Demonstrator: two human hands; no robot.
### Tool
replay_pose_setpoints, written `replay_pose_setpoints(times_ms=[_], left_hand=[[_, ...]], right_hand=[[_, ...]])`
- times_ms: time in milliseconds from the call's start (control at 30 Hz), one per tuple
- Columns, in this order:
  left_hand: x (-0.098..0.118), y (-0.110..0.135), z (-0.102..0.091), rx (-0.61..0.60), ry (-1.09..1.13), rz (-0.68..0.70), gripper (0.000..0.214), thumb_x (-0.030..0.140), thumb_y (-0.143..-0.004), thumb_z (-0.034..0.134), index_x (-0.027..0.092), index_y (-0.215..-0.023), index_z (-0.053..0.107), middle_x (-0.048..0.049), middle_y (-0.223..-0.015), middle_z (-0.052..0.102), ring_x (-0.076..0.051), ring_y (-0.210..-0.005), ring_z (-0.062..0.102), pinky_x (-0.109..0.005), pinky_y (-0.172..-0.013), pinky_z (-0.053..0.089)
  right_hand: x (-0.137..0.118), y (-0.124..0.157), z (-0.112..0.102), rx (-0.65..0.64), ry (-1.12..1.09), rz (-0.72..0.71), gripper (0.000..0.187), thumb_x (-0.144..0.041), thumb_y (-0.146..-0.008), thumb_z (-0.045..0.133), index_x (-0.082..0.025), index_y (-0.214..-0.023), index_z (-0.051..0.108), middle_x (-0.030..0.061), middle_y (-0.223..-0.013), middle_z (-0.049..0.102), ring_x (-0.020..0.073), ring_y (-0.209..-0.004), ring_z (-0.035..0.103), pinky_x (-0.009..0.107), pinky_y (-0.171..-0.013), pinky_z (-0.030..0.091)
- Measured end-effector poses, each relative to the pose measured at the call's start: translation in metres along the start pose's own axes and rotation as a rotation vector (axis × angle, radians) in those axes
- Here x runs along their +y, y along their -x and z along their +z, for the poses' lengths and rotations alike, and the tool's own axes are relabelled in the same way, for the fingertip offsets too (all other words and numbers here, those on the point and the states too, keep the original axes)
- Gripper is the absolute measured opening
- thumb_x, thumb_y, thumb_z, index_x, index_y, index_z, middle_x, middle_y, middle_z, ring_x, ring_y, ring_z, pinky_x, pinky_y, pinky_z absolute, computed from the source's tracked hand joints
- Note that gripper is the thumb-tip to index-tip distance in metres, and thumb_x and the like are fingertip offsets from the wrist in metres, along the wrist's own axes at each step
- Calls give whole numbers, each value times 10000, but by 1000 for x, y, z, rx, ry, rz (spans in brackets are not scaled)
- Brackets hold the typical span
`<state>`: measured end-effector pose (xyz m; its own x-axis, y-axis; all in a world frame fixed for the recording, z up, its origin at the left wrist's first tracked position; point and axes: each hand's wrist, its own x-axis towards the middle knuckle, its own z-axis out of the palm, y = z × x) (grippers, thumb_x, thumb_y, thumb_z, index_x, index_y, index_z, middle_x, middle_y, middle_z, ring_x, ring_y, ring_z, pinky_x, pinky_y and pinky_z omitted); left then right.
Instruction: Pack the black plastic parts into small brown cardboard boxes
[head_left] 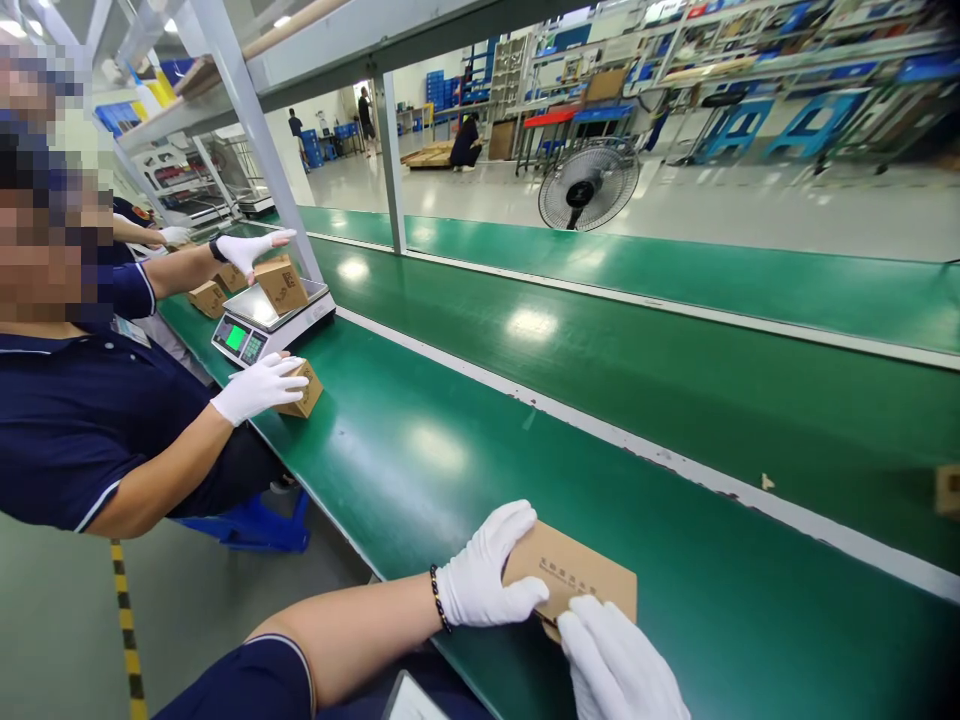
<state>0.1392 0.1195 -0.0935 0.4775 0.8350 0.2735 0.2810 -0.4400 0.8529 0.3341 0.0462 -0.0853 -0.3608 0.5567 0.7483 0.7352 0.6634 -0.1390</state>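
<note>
The left hand (484, 575) grips the left end of the cardboard box (589, 568) at the green counter (390, 450); the right hand (616, 660) contacts its near edge, grip indeterminate.

Along the near edge of the bench (435, 450) are five cardboard boxes (604, 575): one at the wearer's two gloved hands, left hand (484, 577) and right hand (621, 668), one under a co-worker's hand (259, 388), one at the single lit weighing scale (244, 340), and two beyond it, toward the far end. One blue stool (255, 530) stands below that edge. Past the opposite edge are one fan (580, 193), two light-blue stools (736, 130) and three distant people (466, 147).
</note>
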Motion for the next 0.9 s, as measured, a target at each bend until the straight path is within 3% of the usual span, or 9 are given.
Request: replay_pose_setpoints(times_ms=[67, 167, 400, 633, 700, 833, 900], left_hand=[[-2, 0, 0, -5, -12, -8, 843, 462, -809, 595, 154, -1487, 200, -180, -1538, 222, -353, -1424, 237, -510, -1178, 223], [-5, 1, 2, -4, -17, 22, 865, 457, -798, 613, 165, -1487, 179, -180, -1536, 219, -363, -1420, 239, -522, -1170, 231], [-3, 1, 0, 19, -35, 48, 837, 426, -819, 593, 192, -1491, 151, -167, -1541, 198, -355, -1423, 233, -532, -1162, 247], [-1, -1, -1, -7, -41, 6, 840, 419, -794, 625, 175, -1474, 197, -174, -1524, 237, -357, -1411, 261, -528, -1160, 259], [-2, -1, -2, -13, -72, -8, 860, 411, -780, 642, 177, -1475, 193, -177, -1521, 239, -361, -1409, 263, -532, -1156, 263], [11, -1, -12, -42, -202, 12, 863, 357, -812, 616, 194, -1494, 112, -188, -1526, 220, -347, -1400, 292, -531, -1118, 336], [29, -4, -18, 3, -362, 70, 754, 244, -867, 530, 203, -1494, 113, -189, -1539, 186, -343, -1411, 265, -557, -1103, 339]], right_hand=[[0, -4, 2, 18, -34, 56, 580, -30, -778, 587, -138, -1336, 473, 146, -1123, 620, 277, -1147, 554, 446, -970, 477], [-2, -8, 2, 24, -99, 46, 472, -31, -801, 547, -178, -1250, 543, 106, -1105, 620, 262, -1141, 556, 476, -988, 465], [-11, -22, 10, 98, 43, 129, 239, -135, -803, 650, -66, -1025, 597, 158, -1019, 607, 264, -1035, 567, 505, -956, 459], [-1, -10, 9, 28, -52, 17, 292, -101, -774, 679, -155, -1051, 605, 102, -1047, 596, 230, -1003, 585, 488, -951, 470], [-2, -8, 13, 68, -10, 111, 348, -114, -788, 667, -192, -1117, 587, 100, -1086, 590, 220, -998, 591, 425, -894, 512], [-11, -8, 20, 216, -9, 469, 626, -201, -766, 717, -226, -1334, 454, 112, -1229, 563, 241, -1069, 592, 393, -871, 543], [-18, -9, 18, 185, -170, 741, 553, -306, -844, 634, -225, -1355, 439, 110, -1312, 535, 251, -1158, 558, 407, -918, 527]])
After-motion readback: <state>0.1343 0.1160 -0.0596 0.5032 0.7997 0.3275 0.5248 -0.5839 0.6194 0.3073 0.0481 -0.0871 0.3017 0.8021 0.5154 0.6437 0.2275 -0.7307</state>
